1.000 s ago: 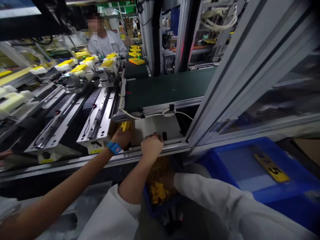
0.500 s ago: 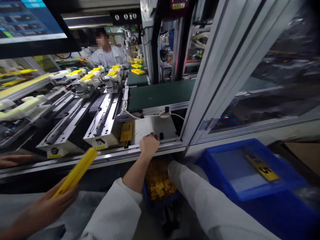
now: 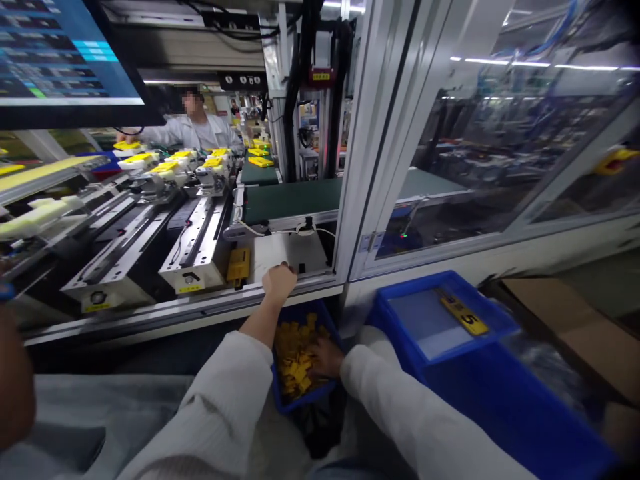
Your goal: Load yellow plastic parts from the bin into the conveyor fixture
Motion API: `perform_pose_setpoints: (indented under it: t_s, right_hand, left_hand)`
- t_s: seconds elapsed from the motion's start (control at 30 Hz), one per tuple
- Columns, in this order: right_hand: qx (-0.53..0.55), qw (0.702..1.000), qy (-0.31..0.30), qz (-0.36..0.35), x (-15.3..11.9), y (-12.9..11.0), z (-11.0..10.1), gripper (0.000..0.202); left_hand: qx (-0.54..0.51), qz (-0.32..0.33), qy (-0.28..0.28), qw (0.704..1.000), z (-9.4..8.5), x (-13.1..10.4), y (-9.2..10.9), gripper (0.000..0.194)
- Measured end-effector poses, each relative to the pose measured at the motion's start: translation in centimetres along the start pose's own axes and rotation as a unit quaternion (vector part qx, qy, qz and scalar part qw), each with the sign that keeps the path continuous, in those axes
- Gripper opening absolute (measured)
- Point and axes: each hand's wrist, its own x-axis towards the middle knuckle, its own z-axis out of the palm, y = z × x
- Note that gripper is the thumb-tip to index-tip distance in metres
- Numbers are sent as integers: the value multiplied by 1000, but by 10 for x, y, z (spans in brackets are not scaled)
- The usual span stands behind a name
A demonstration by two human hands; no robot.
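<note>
My left hand (image 3: 279, 281) rests closed at the metal front edge of the machine, beside a bare plate (image 3: 267, 252); what its curled fingers hold, if anything, is hidden. Left of it a yellow part (image 3: 239, 265) lies on the plate's side. Lower down, my right hand (image 3: 327, 357) reaches into a blue bin (image 3: 295, 405) filled with small yellow pieces (image 3: 296, 357). Its fingers touch the pieces, and their tips are too blurred to tell whether they grip one.
Metal rails (image 3: 193, 257) and a green conveyor (image 3: 293, 200) lie ahead. Blue bins (image 3: 450, 353) and a cardboard box (image 3: 565, 320) stand at the right. Another person's blurred arm (image 3: 15, 373) is at the left edge; a person in white (image 3: 200, 130) works behind.
The view has shifted to the right. My right hand now shows in the bin, where it was hidden before. The neighbouring person's hand with a yellow part has left the view.
</note>
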Motion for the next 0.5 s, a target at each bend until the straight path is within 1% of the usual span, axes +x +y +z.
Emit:
perform_pose_setpoints:
  t_s: [0.07,0.17,0.37,0.5]
  right_hand:
    - [-1,1000,-1,6,-4,0,5,73]
    - [-7,1000,5,16,-5,-1,5,69]
    - [-5,1000,22,1,-8,-6,-6,59]
    - [25,1000,11,11,-9,-10,-11,60]
  left_hand:
    - [0,4,6,1000,-1,-2,0,33]
    - [5,6,13,1000,-1,-2,1,34]
    - [14,1,14,1000,0,0,3,36]
    - [23,2,13,1000,1,0,3,36]
